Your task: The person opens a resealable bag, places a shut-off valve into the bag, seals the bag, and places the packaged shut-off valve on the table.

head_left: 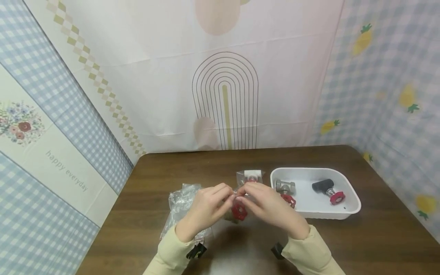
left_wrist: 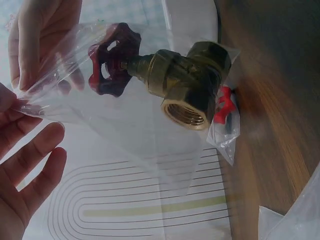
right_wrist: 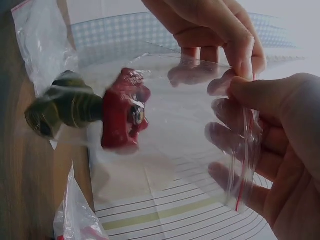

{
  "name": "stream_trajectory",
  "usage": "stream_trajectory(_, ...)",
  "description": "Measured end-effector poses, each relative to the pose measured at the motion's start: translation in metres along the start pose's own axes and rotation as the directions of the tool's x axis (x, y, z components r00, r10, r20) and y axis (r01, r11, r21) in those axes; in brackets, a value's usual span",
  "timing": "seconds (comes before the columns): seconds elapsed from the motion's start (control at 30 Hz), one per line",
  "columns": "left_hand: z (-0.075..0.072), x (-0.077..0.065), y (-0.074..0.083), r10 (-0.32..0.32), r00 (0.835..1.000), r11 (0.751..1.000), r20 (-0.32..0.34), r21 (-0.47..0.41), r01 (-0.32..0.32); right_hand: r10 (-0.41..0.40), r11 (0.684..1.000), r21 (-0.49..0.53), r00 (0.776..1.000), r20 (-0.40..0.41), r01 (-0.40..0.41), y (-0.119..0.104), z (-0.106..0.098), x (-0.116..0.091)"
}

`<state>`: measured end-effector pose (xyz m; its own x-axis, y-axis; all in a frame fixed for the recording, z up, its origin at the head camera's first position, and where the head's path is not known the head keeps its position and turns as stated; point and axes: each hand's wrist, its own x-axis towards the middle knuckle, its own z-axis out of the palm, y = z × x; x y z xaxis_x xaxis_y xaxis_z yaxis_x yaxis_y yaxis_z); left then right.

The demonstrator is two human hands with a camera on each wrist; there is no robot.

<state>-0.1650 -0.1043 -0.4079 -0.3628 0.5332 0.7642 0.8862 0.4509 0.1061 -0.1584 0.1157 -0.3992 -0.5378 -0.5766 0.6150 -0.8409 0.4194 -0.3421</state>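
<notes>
1. Over the middle of the worktop (head_left: 134, 214), a brass valve (left_wrist: 172, 72) with a red handwheel (right_wrist: 117, 120) is enclosed in a clear bag (right_wrist: 175, 95); whether the wood is touched cannot be told.
2. The bag's mouth is pinched by the left hand (head_left: 209, 204) and the right hand (head_left: 268, 204). Only film is grasped, so the valve could be dropped if it slips or tears.
3. Toward the left edge, loose bags (head_left: 182, 200) could be dragged by the left sleeve (head_left: 172, 248).
4. Toward the right edge, the white tray (head_left: 319, 215) could be knocked by a sideways sweep.
5. Toward the far edge, a wrapped valve (head_left: 252, 174) could be bumped by a forward reach.
</notes>
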Motion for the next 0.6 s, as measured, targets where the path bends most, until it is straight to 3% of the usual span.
stream_trajectory(0.17,-0.001,-0.003,0.004,-0.026,0.999,0.999,0.034,-0.04,0.028,-0.091,0.994,-0.06,0.996,-0.017,0.089,0.0,-0.001,0.001)
stream_trajectory(0.37,-0.001,-0.003,0.01,-0.007,0.999,1.0,0.047,-0.022,0.008,-0.156,0.986,-0.065,0.987,-0.027,0.154,-0.002,-0.005,0.001)
stream_trajectory(0.6,-0.001,-0.004,0.022,0.008,1.0,0.999,0.005,-0.039,-0.007,-0.079,0.991,0.106,0.997,-0.004,0.079,-0.004,-0.011,-0.007)
